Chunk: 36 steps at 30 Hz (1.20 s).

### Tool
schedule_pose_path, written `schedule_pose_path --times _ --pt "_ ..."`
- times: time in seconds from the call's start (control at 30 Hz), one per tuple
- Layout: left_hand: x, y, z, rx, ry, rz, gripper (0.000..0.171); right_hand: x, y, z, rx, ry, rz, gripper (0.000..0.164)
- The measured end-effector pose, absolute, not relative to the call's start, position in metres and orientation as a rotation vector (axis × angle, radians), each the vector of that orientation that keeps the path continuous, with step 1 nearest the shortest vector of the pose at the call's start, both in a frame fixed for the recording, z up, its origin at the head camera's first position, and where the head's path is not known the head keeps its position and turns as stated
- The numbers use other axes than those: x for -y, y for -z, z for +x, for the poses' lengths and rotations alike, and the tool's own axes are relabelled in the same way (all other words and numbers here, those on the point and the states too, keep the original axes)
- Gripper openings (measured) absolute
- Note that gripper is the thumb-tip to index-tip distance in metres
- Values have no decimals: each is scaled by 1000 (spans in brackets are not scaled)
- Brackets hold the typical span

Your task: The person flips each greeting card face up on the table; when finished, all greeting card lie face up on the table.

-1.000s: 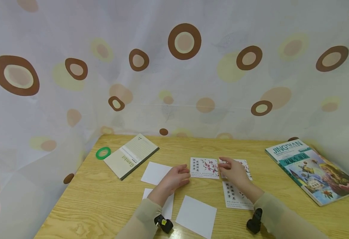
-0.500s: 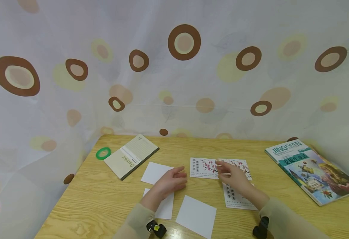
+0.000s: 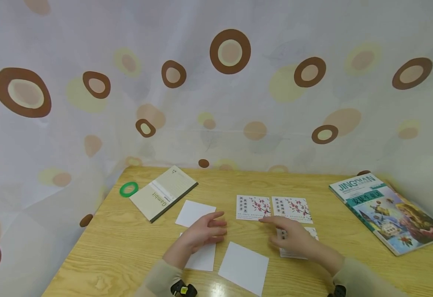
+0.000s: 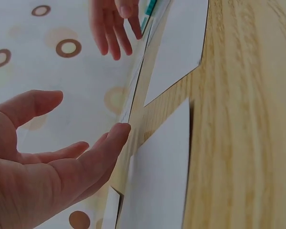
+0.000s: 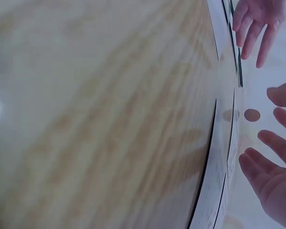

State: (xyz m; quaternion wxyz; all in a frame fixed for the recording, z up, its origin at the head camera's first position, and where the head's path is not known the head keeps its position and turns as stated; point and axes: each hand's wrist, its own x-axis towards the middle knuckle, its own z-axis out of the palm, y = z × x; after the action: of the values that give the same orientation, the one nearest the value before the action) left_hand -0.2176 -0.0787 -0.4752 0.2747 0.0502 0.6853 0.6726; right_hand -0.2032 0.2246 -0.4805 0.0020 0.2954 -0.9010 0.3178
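Observation:
My left hand [image 3: 201,234] hovers with loosely spread fingers above two blank white cards, one farther back [image 3: 191,211] and one nearer [image 3: 203,260]. Nothing is held in it, as the left wrist view confirms. My right hand [image 3: 296,238] is likewise bare, its fingers pointing left, and it partly hides a printed card [image 3: 290,253] below it. Behind that, two cards with pink blossom branches and dark characters lie side by side, a left one [image 3: 253,207] and a right one [image 3: 292,209]. A third blank card [image 3: 243,268] lies tilted between my forearms.
At the back left are a Gambit notepad [image 3: 163,194] and a green tape ring [image 3: 129,189]. A magazine [image 3: 389,212] lies on the right side of the wooden table [image 3: 105,247]. A patterned curtain [image 3: 187,103] hangs behind and at both sides.
My right hand has drawn back toward me from the upper right blossom card, uncovering it, and now covers part of the lower card. My left hand has moved slightly left and nearer.

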Motion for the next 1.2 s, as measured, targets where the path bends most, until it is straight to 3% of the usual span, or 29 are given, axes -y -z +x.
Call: schedule_pose_path --times 0.57,1.2 --pt "79 473 -204 -1855 -1743 155 69 -224 484 -166 2730 -656 1336 49" --pt "80 470 -196 -1840 -1725 141 66 -214 478 -144 2972 -697 1530 49"
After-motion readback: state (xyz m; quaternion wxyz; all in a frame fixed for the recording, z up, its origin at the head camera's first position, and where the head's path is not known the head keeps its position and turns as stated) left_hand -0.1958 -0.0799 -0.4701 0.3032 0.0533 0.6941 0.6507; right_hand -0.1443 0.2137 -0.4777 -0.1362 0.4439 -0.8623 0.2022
